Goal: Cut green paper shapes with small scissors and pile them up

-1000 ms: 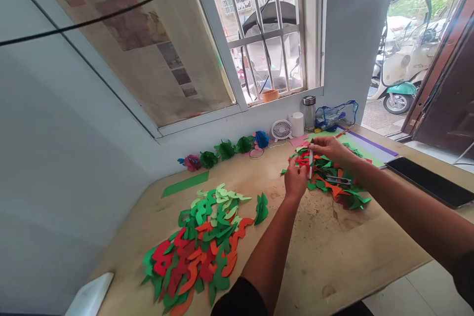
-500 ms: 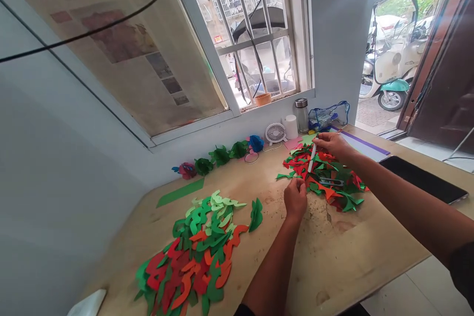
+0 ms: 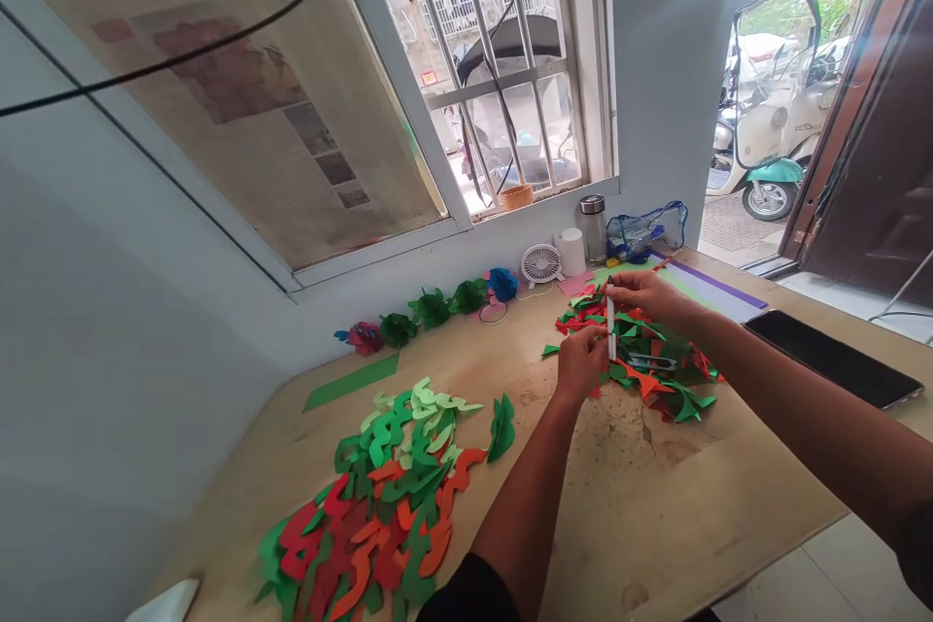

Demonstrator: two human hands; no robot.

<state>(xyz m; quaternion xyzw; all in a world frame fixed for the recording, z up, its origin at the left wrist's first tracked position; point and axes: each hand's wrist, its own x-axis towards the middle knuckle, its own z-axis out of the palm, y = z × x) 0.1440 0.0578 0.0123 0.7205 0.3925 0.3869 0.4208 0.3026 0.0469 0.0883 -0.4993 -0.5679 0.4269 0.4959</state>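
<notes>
A slim white pen with a dark upper end stands nearly upright over a heap of red, orange and green paper scraps. My right hand pinches it near the top. Lower down, my left hand is closed, its fingertips against the pen's lower part. A bit of red paper shows just under the left hand; whether the fingers hold it I cannot tell. Among the scraps by the pen lies a grey-blue cutter-like tool, partly covered.
Curved green, red and orange paper cut-outs lie at left, beside a folded green piece. Paper flowers, a small fan, a glass bottle and a clear pouch line the wall. A black tablet-like slab lies right.
My right hand has moved slightly left and tipped the pen more upright. My left hand has risen to meet the pen's lower part.
</notes>
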